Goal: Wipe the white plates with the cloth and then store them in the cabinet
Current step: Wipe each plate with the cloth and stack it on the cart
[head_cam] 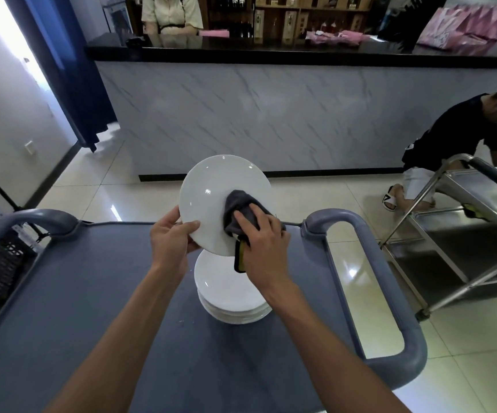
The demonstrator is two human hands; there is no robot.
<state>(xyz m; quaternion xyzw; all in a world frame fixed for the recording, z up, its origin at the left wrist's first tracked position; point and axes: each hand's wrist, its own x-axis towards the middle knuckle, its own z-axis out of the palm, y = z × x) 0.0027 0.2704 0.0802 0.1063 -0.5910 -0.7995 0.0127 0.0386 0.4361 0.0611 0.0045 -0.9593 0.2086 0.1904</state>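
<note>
one plate (211, 189) is tilted up above the stack (235, 299) on the grey cart (92, 293). your left hand (171, 234) pinches its near-left rim; your right hand (259, 234) presses the cloth (235, 204) on its face. keep that pinch firm, sweep rim to rim.

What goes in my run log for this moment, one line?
left hand: holds round white plate | right hand: wiping with dark grey cloth | white plate stack: waiting
</note>
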